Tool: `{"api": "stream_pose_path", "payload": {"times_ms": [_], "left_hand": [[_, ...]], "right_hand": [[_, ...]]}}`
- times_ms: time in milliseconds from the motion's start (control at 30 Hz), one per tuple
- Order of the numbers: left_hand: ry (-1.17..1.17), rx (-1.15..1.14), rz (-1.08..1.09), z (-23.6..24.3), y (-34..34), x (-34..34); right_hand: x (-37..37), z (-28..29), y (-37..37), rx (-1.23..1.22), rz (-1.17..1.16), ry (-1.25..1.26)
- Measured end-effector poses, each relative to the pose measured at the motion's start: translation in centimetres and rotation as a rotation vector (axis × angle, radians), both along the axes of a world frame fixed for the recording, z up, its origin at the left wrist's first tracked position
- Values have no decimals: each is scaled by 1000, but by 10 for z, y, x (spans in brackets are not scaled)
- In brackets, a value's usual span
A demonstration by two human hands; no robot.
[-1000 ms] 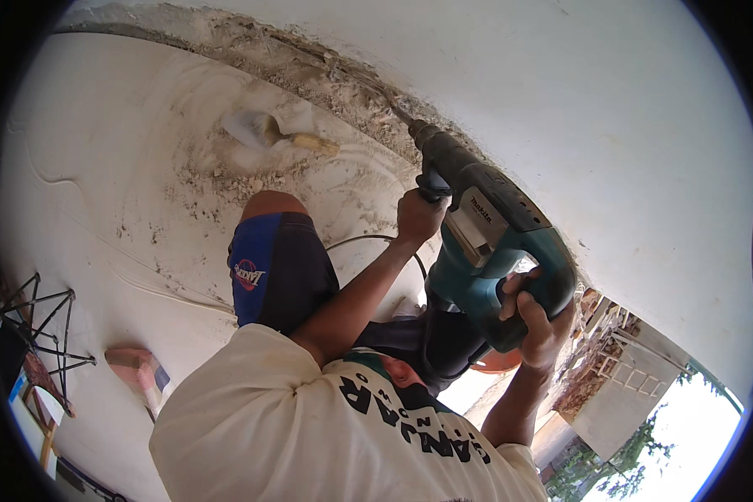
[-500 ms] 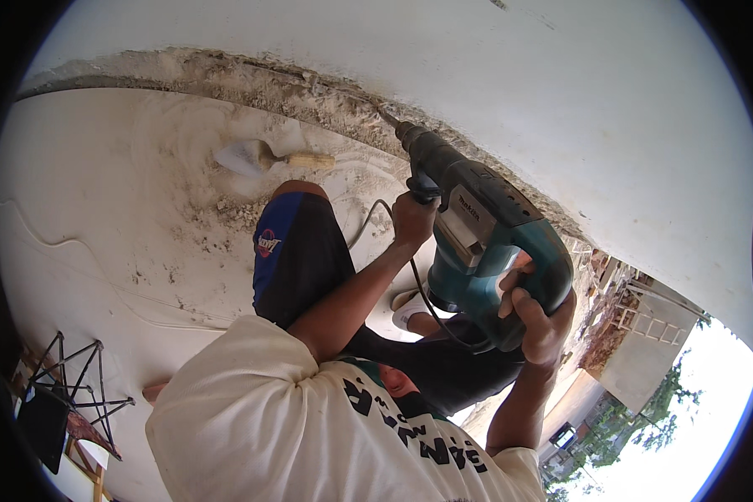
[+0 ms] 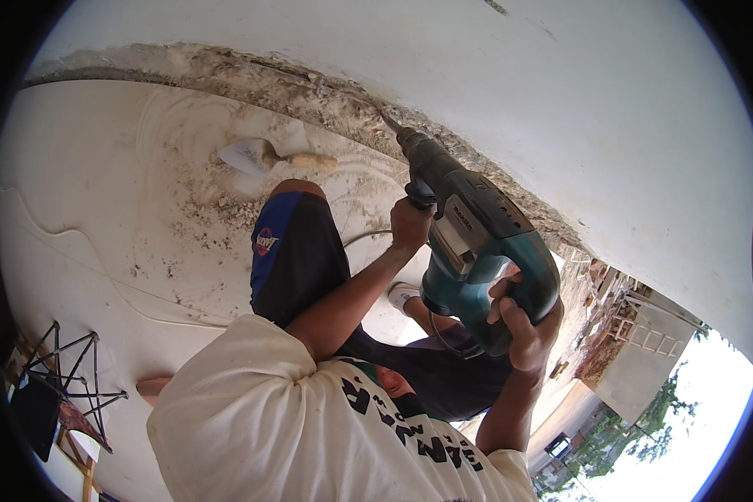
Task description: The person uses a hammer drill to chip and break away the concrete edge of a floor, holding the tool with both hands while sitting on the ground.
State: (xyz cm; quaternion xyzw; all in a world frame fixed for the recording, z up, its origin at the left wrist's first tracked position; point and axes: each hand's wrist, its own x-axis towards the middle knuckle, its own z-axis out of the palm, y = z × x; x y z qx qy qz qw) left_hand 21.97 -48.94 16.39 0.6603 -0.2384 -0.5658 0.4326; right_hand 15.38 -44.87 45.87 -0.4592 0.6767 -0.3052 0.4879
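A teal and black rotary hammer drill (image 3: 477,243) points up and left, its bit tip (image 3: 386,121) in the chipped groove (image 3: 309,92) where the dusty floor meets the white wall (image 3: 611,109). My left hand (image 3: 410,226) is closed around the black side handle near the front of the drill. My right hand (image 3: 523,322) wraps the rear grip. My knee in dark shorts (image 3: 293,243) is bent beneath the drill, and a white shoe (image 3: 402,293) shows below it.
A trowel (image 3: 259,155) with a wooden handle lies on the rubble-strewn floor (image 3: 100,192) left of the drill. A black cord (image 3: 364,238) runs from the drill. A black metal frame (image 3: 67,376) stands at lower left. Buildings and trees show at lower right.
The view has tilted and the metal frame has slid lower in the picture. Both hands stay on the drill, with its bit still at the groove.
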Motion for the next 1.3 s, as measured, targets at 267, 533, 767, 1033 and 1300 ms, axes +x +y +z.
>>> {"api": "stream_pose_path", "payload": {"times_ms": [267, 533, 767, 1033, 1300], "left_hand": [[-98, -85, -47, -16, 2, -5], [68, -23, 21, -10, -3, -5], [-5, -49, 1, -26, 1, -6], [-48, -133, -56, -33, 1, 3], [173, 80, -9, -94, -16, 9]], "right_hand": [[1, 5, -6, -10, 37, -61], [9, 13, -17, 2, 71, -12], [12, 11, -12, 17, 82, -24], [15, 10, -14, 51, 83, 21], [38, -30, -67, 76, 126, 112]]}}
